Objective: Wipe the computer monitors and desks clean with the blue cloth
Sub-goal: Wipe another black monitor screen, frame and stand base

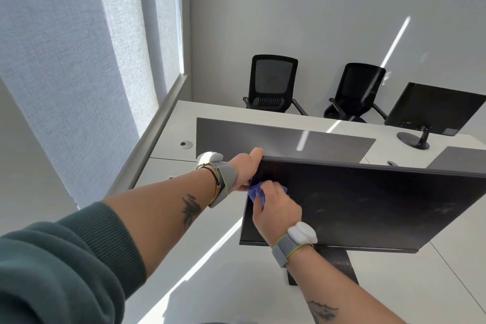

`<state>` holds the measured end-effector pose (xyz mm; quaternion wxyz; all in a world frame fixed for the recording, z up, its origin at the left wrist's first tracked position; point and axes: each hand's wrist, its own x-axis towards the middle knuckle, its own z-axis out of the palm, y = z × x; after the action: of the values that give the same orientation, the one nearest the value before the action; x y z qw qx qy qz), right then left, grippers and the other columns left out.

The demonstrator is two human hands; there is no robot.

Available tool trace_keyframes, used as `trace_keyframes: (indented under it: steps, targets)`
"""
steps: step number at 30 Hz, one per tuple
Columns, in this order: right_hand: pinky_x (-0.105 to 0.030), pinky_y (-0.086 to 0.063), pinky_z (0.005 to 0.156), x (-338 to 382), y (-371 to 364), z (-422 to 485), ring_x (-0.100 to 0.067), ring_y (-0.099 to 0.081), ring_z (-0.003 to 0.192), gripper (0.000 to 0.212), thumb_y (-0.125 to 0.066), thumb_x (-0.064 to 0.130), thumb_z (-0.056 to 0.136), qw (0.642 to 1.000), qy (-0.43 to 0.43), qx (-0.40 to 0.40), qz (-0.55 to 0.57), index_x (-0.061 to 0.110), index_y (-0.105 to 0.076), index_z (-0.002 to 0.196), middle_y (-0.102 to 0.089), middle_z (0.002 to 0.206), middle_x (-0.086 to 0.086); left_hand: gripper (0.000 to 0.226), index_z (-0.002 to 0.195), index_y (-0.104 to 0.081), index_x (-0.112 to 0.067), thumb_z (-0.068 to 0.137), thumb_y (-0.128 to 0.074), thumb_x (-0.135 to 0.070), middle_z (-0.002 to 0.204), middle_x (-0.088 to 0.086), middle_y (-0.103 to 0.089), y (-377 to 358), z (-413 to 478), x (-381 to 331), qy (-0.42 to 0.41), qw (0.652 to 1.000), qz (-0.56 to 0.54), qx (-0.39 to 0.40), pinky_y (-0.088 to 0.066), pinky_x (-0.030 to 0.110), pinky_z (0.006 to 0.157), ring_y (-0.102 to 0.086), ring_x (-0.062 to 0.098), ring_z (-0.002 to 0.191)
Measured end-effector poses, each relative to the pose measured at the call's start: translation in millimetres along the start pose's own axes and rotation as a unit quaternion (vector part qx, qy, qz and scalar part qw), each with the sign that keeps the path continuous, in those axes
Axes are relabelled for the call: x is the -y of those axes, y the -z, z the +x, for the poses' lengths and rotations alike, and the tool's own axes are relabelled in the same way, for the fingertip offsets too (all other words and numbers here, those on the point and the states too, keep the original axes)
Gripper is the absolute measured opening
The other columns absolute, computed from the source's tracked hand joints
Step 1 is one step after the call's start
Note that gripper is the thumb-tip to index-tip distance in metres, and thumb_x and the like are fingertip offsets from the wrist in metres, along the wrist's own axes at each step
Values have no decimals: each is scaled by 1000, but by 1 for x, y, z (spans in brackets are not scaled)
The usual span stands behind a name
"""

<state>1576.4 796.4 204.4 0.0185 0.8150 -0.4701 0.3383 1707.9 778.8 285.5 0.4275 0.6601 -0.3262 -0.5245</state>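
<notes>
A black monitor (368, 205) stands on the white desk (223, 284) right in front of me, its dark screen streaked with dust. My left hand (246, 168) grips the monitor's top left corner, thumb over the upper edge. My right hand (276, 206) holds the crumpled blue cloth (255, 193) and presses it against the screen near the left edge. A second black monitor (431, 110) stands on the far desk at the right, seen from behind.
A grey divider panel (284, 139) runs between the desks behind the near monitor. Two black mesh chairs (272, 84) (359, 92) stand against the back wall. Window blinds (79, 73) fill the left side. A cable grommet (186, 144) sits in the desk.
</notes>
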Motion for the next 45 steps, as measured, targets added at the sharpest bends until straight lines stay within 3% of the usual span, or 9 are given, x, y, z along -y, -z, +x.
trace_keyframes:
  steps: [3, 8, 19, 23, 26, 30, 38, 42, 45]
  targets:
    - [-29, -46, 49, 1, 8, 2, -22, -61, 65, 5, -57, 29, 90, 1000, -23, -3, 20, 25, -56, 88, -59, 82, 7, 45, 92, -61, -12, 93, -40, -51, 108, 19, -73, 1, -1, 1, 7, 1000, -2, 3, -56, 49, 95, -69, 35, 104]
    - [-22, -35, 49, 10, 51, 42, -12, -50, 60, 8, -63, 18, 90, 972, -90, -186, 111, 22, -58, 85, -56, 73, 11, 55, 106, -66, -8, 93, -37, -52, 93, 10, -72, 0, 0, 0, -1, 1000, 11, 24, -57, 44, 94, -70, 30, 95]
    - [-29, -46, 46, -2, 52, 45, -20, -53, 56, 20, -47, 31, 97, 992, -31, -123, 1, 22, -65, 96, -58, 84, 5, 57, 103, -67, -13, 92, -36, -60, 81, 0, -73, 6, 1, 4, 6, 1000, 10, 27, -56, 38, 93, -69, 21, 86]
    - [-35, -51, 48, -20, 55, 39, -17, -52, 57, 8, -52, 24, 97, 978, -127, -153, 66, 18, -51, 92, -55, 79, 3, 65, 115, -65, -11, 90, -35, -63, 104, 8, -74, 6, 2, 2, 7, 999, 20, 36, -56, 41, 93, -69, 27, 104]
    - [-32, -47, 46, -12, 44, 28, -18, -51, 60, 10, -51, 23, 95, 979, -73, -172, 83, 16, -49, 89, -52, 79, 1, 69, 116, -67, -12, 89, -39, -69, 107, 7, -76, 6, 2, 9, 4, 998, 16, 59, -55, 40, 95, -70, 26, 104]
    - [-31, -48, 43, -3, 0, -2, -24, -58, 63, 13, -60, 26, 91, 998, 20, -62, -15, 13, -60, 91, -59, 85, -5, 97, 115, -69, -10, 63, -52, -90, 109, 14, -75, 3, 4, 19, 1, 998, -15, 55, -53, 43, 101, -70, 30, 107]
    - [-31, -50, 47, -34, -53, -59, -23, -64, 60, 16, -57, 32, 90, 996, -55, 67, -13, 23, -69, 94, -68, 84, 0, 109, 149, -44, -27, 66, -36, -97, 146, -9, -52, 22, 4, 52, 4, 971, 113, 210, -34, 30, 114, -48, 12, 134]
    - [-28, -52, 53, -12, -31, -32, -18, -62, 66, 30, -49, 35, 95, 996, -35, -81, 22, 17, -73, 102, -68, 88, 0, 39, 127, -64, -26, 99, -51, -51, 118, -2, -69, 27, 16, 63, -132, 932, 314, 126, -47, 44, 106, -62, 23, 110]
    - [-29, -52, 52, -13, -39, -36, -19, -62, 66, 28, -51, 34, 93, 996, -41, -75, 11, 17, -72, 101, -68, 90, -1, 31, 127, -63, -25, 103, -51, -41, 112, -6, -67, 26, 16, 64, -137, 915, 360, 118, -49, 37, 98, -61, 22, 103]
